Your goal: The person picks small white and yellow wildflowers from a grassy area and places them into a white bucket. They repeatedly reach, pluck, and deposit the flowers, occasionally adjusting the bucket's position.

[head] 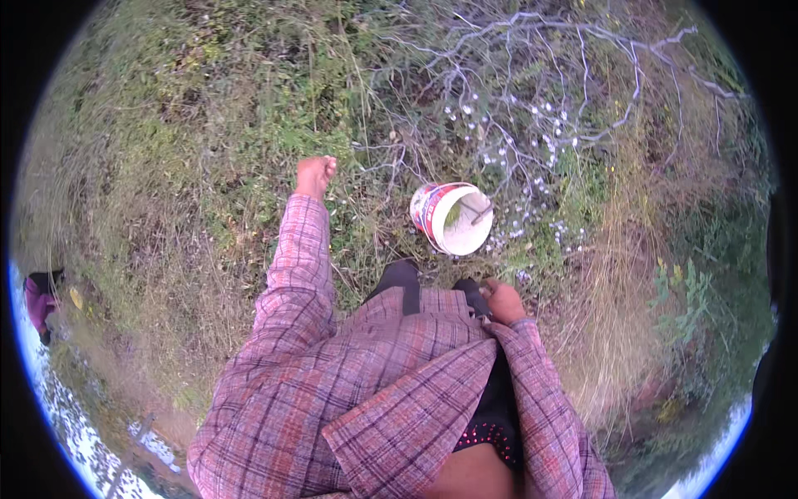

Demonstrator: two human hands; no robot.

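Note:
My left hand (pixel 317 176) reaches out over the grass with its fingers curled; whether something small is inside cannot be made out. My right hand (pixel 504 302) is low beside my dark trousers, near the hem of my plaid shirt, its fingers bent against dark cloth; its grip is partly hidden. Between and ahead of the hands, a white plastic bucket (pixel 469 232) with a red and blue printed side lies tilted on the ground, its mouth towards me. Some green plant matter (pixel 454 215) and a thin stick-like thing (pixel 482 213) show inside it.
Bare grey branches (pixel 592 28) spread over the ground at the upper right, with small white flowers or tufts (pixel 552 140) among them. Tall dry grass (pixel 623 312) stands on the right, and low green weeds (pixel 299 140) lie ahead. Another person (pixel 40 302) is at the far left edge.

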